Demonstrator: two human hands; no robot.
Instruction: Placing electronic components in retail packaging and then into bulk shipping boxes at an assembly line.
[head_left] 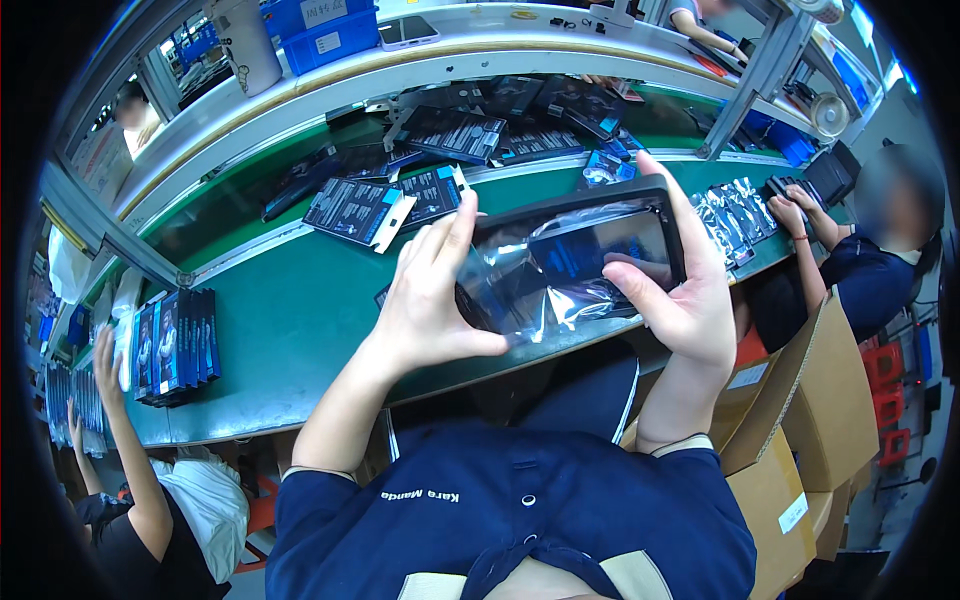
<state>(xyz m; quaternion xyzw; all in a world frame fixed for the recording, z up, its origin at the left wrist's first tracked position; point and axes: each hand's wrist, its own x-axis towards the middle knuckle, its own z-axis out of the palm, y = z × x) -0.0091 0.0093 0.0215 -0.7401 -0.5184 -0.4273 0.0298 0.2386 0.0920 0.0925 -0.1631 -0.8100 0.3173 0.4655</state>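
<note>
Above the near edge of the green bench, both my hands hold a shallow black tray (570, 208), tilted slightly. Glossy clear plastic film (560, 305) lies in its opening, and a dark flat piece with blue marks shows through it. My left hand (425, 290) grips the left end, its thumb on the film at the lower corner. The fingers of my right hand (695, 290) wrap the right end, with the thumb lying over the front. Beyond the tray rest dark printed flat boxes (350, 210), some with white flaps open.
More boxes (450, 133) pile on the conveyor behind. A row of upright boxes (175, 345) stands left, near a co-worker's raised hand (108, 365). Silvery packets (735, 215) lie right, by another person (850, 260). Open cardboard cartons (800, 440) stand at my right side.
</note>
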